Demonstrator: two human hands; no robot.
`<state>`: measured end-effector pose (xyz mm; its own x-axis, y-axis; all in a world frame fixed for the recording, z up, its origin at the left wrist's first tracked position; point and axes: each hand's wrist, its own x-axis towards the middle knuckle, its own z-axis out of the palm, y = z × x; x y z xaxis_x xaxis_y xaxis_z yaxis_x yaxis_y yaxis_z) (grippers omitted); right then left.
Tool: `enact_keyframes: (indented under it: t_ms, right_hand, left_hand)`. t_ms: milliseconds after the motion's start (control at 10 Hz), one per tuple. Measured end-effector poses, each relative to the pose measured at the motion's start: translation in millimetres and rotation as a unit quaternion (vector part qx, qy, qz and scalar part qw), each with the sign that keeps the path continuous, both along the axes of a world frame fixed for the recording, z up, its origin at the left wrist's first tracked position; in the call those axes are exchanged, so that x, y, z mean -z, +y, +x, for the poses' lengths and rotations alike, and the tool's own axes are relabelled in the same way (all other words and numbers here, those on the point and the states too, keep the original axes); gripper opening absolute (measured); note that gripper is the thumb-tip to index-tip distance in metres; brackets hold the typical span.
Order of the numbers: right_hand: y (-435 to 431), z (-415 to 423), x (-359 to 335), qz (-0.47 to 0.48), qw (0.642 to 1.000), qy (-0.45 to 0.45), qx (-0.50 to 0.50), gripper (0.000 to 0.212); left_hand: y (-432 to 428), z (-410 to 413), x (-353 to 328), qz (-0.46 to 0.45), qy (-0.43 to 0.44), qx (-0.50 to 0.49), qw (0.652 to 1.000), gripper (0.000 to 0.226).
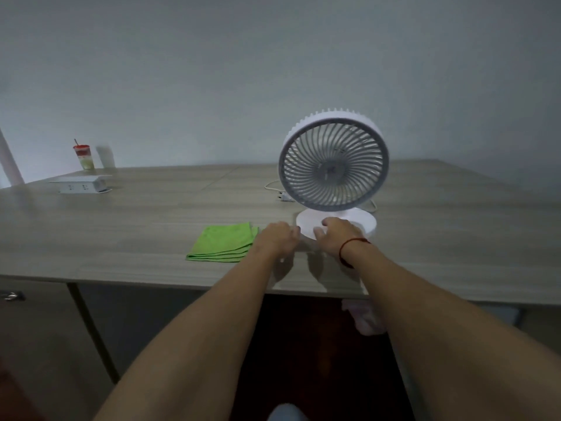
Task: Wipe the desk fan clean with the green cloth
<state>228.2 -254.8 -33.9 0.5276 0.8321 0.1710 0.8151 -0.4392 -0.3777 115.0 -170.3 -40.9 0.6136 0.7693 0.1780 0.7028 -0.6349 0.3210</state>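
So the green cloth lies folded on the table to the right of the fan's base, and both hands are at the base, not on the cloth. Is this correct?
Not quite: in the head view the green cloth lies folded to the left of the fan's base, not the right. The rest holds: the left hand and the right hand are at the base, neither holding the cloth.

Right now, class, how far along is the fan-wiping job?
Barely begun. Done: nothing visibly wiped; the green cloth lies folded on the desk, unheld. In hand: the right hand rests on the desk fan base, the left hand beside it. Left: picking up the cloth and all wiping.
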Motion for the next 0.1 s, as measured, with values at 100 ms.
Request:
enact_keyframes:
  t_ms: [100]
  right_hand:
    - [-30.7, 27.6, 16.6, -0.003, 0.999, 0.007, 0.039, 0.048]
  left_hand:
    - [-17.4, 16.9, 15.5, 0.008, 0.029, -0.027, 0.999, 0.057]
